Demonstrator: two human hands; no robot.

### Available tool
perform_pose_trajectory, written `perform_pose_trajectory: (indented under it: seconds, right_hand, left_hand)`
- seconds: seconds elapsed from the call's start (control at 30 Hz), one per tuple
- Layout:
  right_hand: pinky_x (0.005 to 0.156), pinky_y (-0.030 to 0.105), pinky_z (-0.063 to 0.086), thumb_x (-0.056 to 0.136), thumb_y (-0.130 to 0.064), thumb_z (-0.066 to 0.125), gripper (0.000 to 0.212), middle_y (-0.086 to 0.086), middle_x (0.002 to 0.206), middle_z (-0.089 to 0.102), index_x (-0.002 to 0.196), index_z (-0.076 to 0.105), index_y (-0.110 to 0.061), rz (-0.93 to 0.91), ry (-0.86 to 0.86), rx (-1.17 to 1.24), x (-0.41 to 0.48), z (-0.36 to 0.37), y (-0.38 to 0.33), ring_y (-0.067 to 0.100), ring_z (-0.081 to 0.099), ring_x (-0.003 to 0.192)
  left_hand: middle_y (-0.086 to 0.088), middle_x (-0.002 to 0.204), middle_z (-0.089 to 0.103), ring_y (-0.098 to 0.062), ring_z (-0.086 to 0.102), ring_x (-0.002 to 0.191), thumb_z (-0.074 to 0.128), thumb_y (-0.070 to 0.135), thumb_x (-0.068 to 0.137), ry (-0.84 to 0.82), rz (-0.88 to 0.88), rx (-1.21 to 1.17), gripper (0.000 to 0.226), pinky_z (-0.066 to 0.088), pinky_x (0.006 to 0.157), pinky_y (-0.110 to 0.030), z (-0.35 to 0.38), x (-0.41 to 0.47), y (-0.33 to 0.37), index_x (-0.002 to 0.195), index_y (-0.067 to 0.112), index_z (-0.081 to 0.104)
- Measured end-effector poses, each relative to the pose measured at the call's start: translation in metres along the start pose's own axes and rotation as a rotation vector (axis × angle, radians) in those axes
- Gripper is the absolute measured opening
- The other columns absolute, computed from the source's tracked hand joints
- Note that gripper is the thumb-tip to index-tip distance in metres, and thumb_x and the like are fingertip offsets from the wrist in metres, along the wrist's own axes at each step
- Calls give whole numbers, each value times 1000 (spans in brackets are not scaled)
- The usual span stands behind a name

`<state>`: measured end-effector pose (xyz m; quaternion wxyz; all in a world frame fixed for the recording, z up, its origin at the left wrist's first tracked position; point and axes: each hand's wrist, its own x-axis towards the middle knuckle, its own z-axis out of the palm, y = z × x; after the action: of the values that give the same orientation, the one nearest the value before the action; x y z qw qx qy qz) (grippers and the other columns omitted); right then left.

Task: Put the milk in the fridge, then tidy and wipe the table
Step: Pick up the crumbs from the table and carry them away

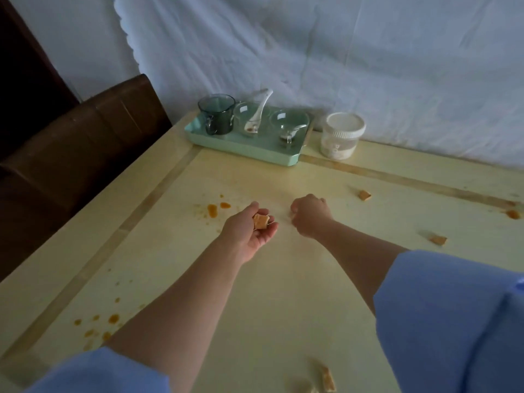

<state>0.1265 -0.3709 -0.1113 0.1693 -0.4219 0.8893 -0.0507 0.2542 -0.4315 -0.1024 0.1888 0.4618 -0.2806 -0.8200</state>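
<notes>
My left hand (251, 232) lies palm up over the middle of the pale wooden table (283, 293), cupping a small orange-brown food scrap (261, 221). Just to its right, my right hand (310, 215) is curled with the fingertips down on the table; a bit of something pale shows under the fingers, too small to name. More scraps lie loose: one at the far right centre (364, 194), one lower right (438, 239), one at the right edge (513, 214), and a few at the bottom (327, 380). Orange sauce spots (212, 209) stain the table left of my left hand, and more stains (113, 319) sit near the front left.
A mint-green tray (241, 146) at the back holds a dark glass mug (217, 113) and two clear glass cups with white spoons. A white lidded jar (341, 136) stands right of the tray. A brown chair (85, 137) is at the left; a white sheet hangs behind.
</notes>
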Motion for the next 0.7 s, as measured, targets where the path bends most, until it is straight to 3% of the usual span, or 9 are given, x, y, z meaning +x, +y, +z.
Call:
perform_pose_trajectory:
  seconds: [0.1, 0.23, 0.37, 0.47, 0.57, 0.63, 0.7]
  right_hand:
    - [85, 30, 46, 87, -11, 52, 30, 14, 120, 56, 115, 60, -8, 36, 18, 68, 7, 8, 0, 31, 55, 113]
    - [70, 24, 43, 84, -9, 60, 24, 11, 113, 62, 107, 63, -5, 122, 32, 297, 5, -1, 0, 24, 60, 96]
    - [55, 22, 43, 79, -12, 71, 16, 1, 85, 60, 94, 66, -9, 102, 22, 639, -10, -27, -5, 15, 55, 75]
    - [61, 21, 52, 81, -15, 69, 20, 4, 86, 67, 100, 67, -9, 57, -41, 676, -23, -40, -5, 13, 60, 71]
    - [54, 17, 46, 88, -12, 62, 17, 3, 94, 68, 104, 67, -10, 140, 87, 691, -20, -52, 20, 8, 57, 67]
    - [65, 23, 49, 90, -7, 54, 20, 7, 104, 67, 105, 68, -8, 214, 202, 597, -11, -57, 49, 17, 62, 82]
    - [84, 28, 48, 90, -7, 50, 26, 9, 118, 64, 110, 66, -8, 259, 193, 414, 0, -56, 77, 24, 61, 105]
  left_hand:
    - [-16, 84, 55, -24, 56, 78, 47, 23, 97, 2, -9, 24, 28, 54, 77, -33, 5, 13, -3, 84, -1, 56]
    - [-14, 81, 54, -23, 55, 75, 48, 25, 96, 36, -13, 31, 30, 54, 73, -32, 12, 24, -8, 81, 0, 55]
    - [-16, 92, 59, -24, 58, 84, 43, 32, 97, -7, -37, -7, 34, 53, 80, -34, 30, 26, -15, 89, 2, 57]
    - [-18, 106, 63, -27, 61, 97, 38, 37, 99, -100, -83, -87, 38, 51, 88, -37, 50, 20, -23, 108, 4, 55]
    - [-16, 95, 59, -23, 60, 85, 41, 33, 99, -118, -124, -136, 34, 54, 72, -31, 69, 19, -29, 95, 3, 55]
    - [-14, 84, 55, -21, 57, 75, 40, 29, 99, -139, -140, -113, 34, 52, 59, -25, 81, 20, -33, 85, 2, 55]
    - [-14, 82, 54, -20, 56, 75, 40, 25, 99, -134, -141, -69, 32, 52, 55, -23, 87, 25, -36, 83, 2, 55]
